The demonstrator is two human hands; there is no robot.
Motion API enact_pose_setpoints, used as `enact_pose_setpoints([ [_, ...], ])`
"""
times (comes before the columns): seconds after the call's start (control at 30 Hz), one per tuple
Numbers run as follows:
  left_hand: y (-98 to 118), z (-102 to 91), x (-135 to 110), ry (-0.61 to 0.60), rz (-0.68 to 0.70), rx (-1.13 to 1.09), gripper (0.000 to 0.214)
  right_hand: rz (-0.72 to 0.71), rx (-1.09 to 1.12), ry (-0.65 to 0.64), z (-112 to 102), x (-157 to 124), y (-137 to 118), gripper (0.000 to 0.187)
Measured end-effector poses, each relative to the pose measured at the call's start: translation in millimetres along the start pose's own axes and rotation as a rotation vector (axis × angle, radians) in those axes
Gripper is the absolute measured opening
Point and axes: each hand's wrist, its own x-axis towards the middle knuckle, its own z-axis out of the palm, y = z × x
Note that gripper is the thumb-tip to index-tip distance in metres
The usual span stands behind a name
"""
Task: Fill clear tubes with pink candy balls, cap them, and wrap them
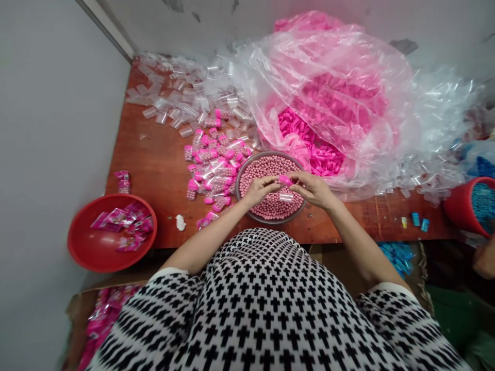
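Note:
Over a grey-rimmed bowl (237, 181) of pink beads (270, 206), both hands meet at a small bright pink cap (285, 180). My right hand (312, 189) pinches the cap between thumb and fingers. From the other side, my left hand (263, 190) is closed on a small tube at the cap's end; its fingers mostly hide the tube. A clear empty tube (286, 197) lies on the beads just below the hands. Left of the bowl is a heap of bead-filled tubes with pink caps (218, 172).
Behind the bowl, a large clear bag (263, 77) spills pink caps (327, 159). Empty clear tubes (185, 111) are spread at the back left. A red bowl (79, 242) with pink packets stands left. At right are a red bucket (456, 206) and another person's arm (485, 257).

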Motion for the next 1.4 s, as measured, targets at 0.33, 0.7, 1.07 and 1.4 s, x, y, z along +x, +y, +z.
enact_pose_setpoints([
  [0.33, 9, 5.6, -5, 0.093, -0.080, -0.189, 0.048, 0.201, 0.311, 0.100, 8, 0, -3, 0.033],
  [0.7, 8, 11.1, -4, 0.137, -0.066, -0.414, 0.046, 0.298, 0.575, 0.320, 1, -3, 4, 0.035],
  [1.07, 21, 11.9, -2, 0.092, 0.058, 0.008, 0.036, 0.071, -0.036, 0.222, -3, 5, -10, 0.026],
  [1.4, 38, 9.5, -7, 0.079, 0.204, 0.353, 0.023, 0.003, -0.317, 0.137, 2, 1, -17, 0.018],
])
